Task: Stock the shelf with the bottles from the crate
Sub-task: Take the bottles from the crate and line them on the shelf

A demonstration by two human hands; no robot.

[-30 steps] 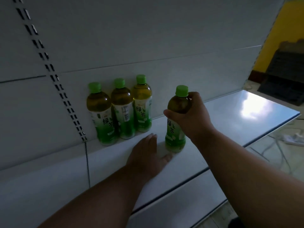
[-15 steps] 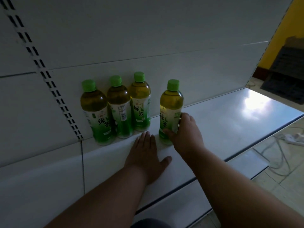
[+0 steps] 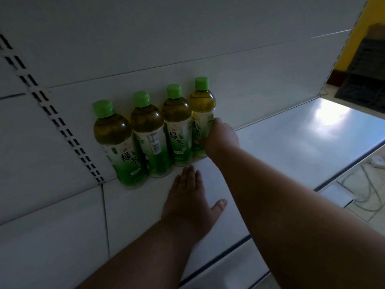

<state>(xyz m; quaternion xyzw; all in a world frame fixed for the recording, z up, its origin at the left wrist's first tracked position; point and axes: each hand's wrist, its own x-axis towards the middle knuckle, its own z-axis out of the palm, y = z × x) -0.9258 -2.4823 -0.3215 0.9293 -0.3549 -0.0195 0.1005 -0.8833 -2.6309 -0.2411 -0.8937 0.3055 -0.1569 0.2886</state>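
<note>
Along the back panel (image 3: 208,49) of a white metal shelf (image 3: 281,147), left of its sunlit end: one row of four green-tea bottles, upright, shoulder to shoulder, green caps.

Right hand (image 3: 220,140): curled round the lower body of the fourth bottle (image 3: 201,113), the rightmost, which stands against the back panel and touches the third bottle (image 3: 178,130).

Left hand (image 3: 187,203): flat on the shelf, fingers straight and together, just in front of the row, holding nothing.

Step in hand, as judged: seating the fourth bottle. Best done by keeping it upright, label forward, snug to its neighbour, and letting go without rocking it.

Labels: white and green, reading 绿茶; smaller print too small to read. Second bottle (image 3: 150,136) shows its back label. Crate not in view.
</note>
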